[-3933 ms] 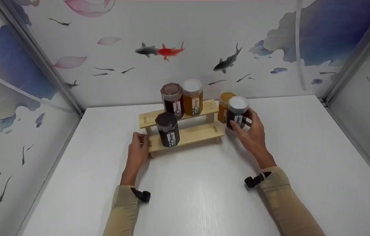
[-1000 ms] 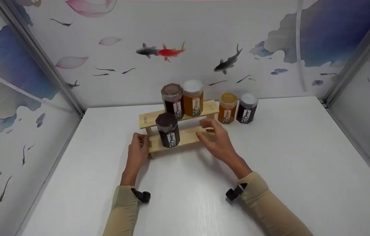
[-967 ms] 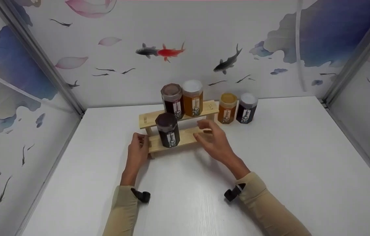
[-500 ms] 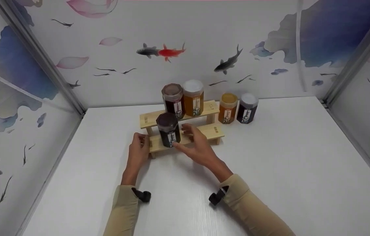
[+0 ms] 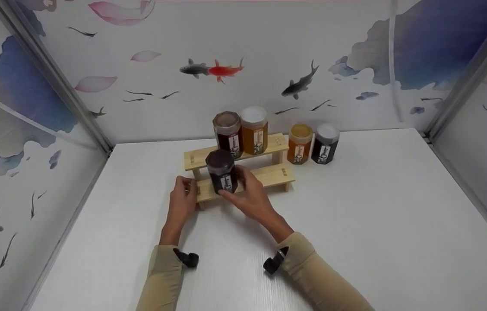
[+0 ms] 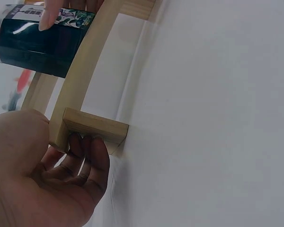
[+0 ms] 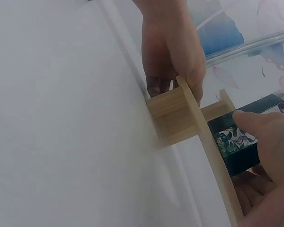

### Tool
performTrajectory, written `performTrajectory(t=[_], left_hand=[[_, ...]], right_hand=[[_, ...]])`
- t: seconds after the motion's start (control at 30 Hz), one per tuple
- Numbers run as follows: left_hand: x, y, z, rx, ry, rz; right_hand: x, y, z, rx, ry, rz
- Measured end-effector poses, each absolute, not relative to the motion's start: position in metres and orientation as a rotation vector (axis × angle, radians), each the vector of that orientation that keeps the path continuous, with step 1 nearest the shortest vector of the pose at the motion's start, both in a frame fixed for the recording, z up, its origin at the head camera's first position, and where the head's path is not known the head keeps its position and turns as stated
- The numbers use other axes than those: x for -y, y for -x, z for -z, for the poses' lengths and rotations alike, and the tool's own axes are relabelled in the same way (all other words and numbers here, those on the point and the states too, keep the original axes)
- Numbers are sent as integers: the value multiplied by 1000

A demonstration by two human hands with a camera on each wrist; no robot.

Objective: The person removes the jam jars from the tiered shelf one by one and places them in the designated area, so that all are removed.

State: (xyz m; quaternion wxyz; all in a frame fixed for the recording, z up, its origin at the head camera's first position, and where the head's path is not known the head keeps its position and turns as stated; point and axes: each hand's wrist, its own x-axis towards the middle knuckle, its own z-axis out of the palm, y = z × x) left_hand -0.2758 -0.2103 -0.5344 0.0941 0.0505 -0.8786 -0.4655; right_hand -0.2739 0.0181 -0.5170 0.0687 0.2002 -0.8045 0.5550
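Note:
A two-tier wooden display rack (image 5: 265, 176) stands on the white table. My left hand (image 5: 182, 198) grips the left end of its lower shelf; in the left wrist view the fingers (image 6: 98, 163) curl under the board beside the leg. On that shelf, near its left end, a dark jar (image 5: 219, 162) with a dark lid stands upright. My right hand (image 5: 252, 196) holds this jar from the right, thumb (image 7: 248, 122) across its label and the other fingers behind. A dark red jar (image 5: 227, 131) and a white-lidded amber jar (image 5: 254, 129) stand side by side on the upper shelf.
Right of the rack, a yellow-lidded jar (image 5: 300, 144) and a dark jar with a white lid (image 5: 325, 144) stand on the table (image 5: 377, 216), close to the back wall (image 5: 260, 34). Painted side walls rise at left and right.
My right hand has set the white-lidded dark jar on the table beside the yellow-lidded one, moved left and taken hold of the dark-lidded jar. My left hand stays on the rack.

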Motion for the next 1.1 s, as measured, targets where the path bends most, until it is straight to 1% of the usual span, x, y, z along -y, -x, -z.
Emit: performTrajectory(t=[0.23,0.47,0.83,1.1], left_hand=[[208,275,535,2619,-153,1397],[209,275,535,2623,-174,1388],[211,274,533,2598,-128,1390],[210,275,533,2596,-144,1418]], right_hand=[[-12,273,520,2421,-505,-1604],[-12,273,520,2387,-468,-1664],[-18,270,521,2339,-499,-1679],[-37,267,521,2345,-552,-1632]])
